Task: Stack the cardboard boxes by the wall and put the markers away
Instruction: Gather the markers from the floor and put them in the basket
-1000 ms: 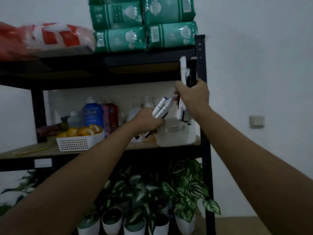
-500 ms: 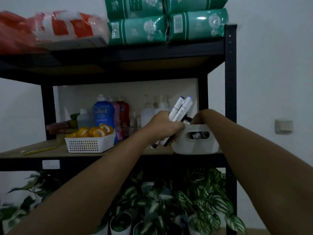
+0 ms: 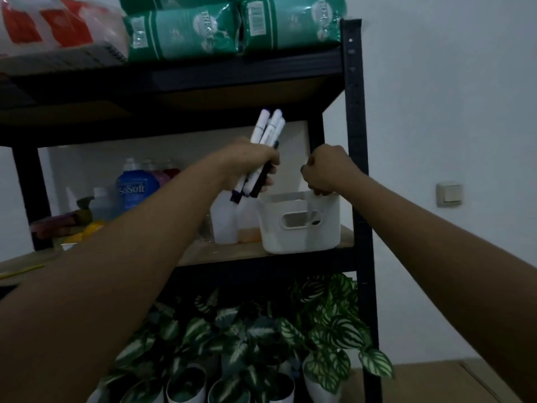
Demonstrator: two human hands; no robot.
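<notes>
**Markers up and left of the bin, a short drop away**

Nearest in, two bare forearms reaching up toward the middle shelf [image 3: 290,251]. Left hand [image 3: 250,164] wrapped tight round a bundle of markers [image 3: 266,146], white barrels sticking up past the knuckles, dark ends poking out below the fist. Long axis near upright, tilted a touch so the tops lean right. Lower tips hanging just above and left of the white bin [image 3: 299,222], not yet over its mouth by the look of it.

Right hand [image 3: 327,170] just beside, fingers curled down at the bin's back right rim; gripping the rim or only resting there, cannot tell. Nearer the bin of the two, yet nothing showing in its fingers.

So, the relation that counts: bundle left of and above the opening, bin down and to the right. Probably a small shift rightward, then straight down, tips first.

Behind, bottles [image 3: 133,187] along the shelf. Further up, green packets [image 3: 186,33] on top.
</notes>
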